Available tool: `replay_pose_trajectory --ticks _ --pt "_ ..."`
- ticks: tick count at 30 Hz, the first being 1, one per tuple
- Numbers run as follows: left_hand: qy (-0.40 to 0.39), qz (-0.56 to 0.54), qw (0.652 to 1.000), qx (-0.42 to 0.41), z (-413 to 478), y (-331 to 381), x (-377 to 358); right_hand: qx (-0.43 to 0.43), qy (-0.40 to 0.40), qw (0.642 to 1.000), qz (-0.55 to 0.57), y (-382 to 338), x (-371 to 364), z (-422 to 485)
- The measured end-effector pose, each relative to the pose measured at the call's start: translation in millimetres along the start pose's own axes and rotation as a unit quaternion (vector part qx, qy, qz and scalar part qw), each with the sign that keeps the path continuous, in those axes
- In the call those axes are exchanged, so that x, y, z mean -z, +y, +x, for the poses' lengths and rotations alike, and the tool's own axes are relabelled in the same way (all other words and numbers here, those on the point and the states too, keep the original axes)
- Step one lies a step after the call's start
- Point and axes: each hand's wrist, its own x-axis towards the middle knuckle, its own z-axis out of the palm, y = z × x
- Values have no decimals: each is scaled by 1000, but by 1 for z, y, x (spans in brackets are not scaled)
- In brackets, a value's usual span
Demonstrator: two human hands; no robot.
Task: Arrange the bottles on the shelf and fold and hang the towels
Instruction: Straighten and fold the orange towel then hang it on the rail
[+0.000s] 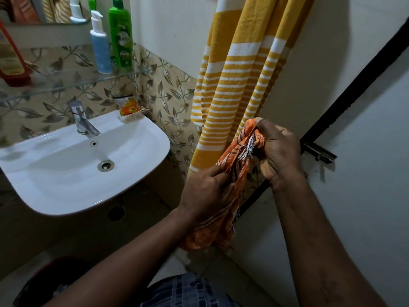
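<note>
An orange checked towel (232, 165) with a frayed fringe is bunched between both hands, low in front of the wall. My right hand (276, 149) grips its upper fringed end. My left hand (205, 191) pinches the cloth lower down, and the rest hangs below to about knee height. Behind them a yellow and white striped towel (234, 80) hangs from above against the wall. On the glass shelf (66, 82) stand a green bottle (121, 38), a white and blue pump bottle (100, 45) and a red bottle (11, 63) at the far left.
A white basin (137, 138) with a chrome tap (81, 120) juts out at the left under the shelf. An orange sachet (129, 107) lies on its back rim. A door with a black frame edge and a metal latch (321, 151) is at the right.
</note>
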Motion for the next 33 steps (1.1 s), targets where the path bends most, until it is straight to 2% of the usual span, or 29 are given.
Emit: replay_pose_trajectory --ticks 3,7,12,16,18,21,27,32,33 --pt "-13 -22 1000 1 1 5 -1 0 -9 1000 9 0 -2 -1" --pt "21 -93 995 24 -6 9 1 3 -4 1000 2 -3 0 2" --pt "3 -36 999 14 -3 18 -4 6 0 1000 3 -3 -3 -1" --pt "24 -116 991 68 -8 12 5 33 39 998 -46 -4 9 12" --pt "33 -168 976 134 -15 5 15 44 61 993 -89 1 20 18" --pt "36 -239 952 187 -22 -9 29 62 70 985 -141 17 35 22" --pt "-59 -351 895 268 -24 -25 62 38 65 977 -200 45 48 22" --pt "-87 -413 829 368 -24 -28 77 58 56 975 -206 57 43 18" --pt "-94 -412 824 378 -23 -28 80 63 53 976 -204 58 40 18"
